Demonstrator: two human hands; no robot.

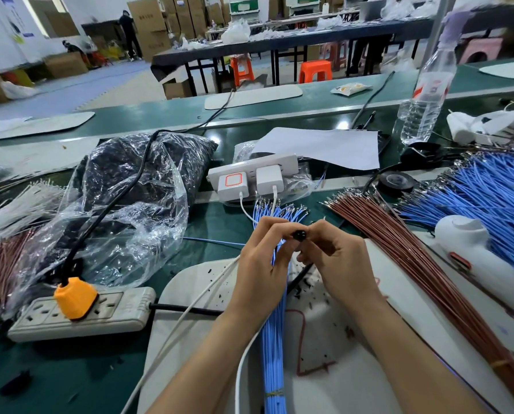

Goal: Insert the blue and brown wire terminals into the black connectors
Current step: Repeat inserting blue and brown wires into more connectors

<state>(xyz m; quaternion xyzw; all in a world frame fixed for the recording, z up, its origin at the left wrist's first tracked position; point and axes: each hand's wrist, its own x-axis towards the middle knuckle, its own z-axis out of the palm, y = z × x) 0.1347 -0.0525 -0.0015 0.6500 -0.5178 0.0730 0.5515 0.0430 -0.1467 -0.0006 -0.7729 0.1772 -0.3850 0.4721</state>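
Plastic bag (121, 210) holds, seemingly, black connectors (172, 150)

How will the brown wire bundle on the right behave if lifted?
The brown wire bundle would probably sag: its wires are thin and long. A tie binds its near end; the far terminals, already fanned, likely splay and snag.
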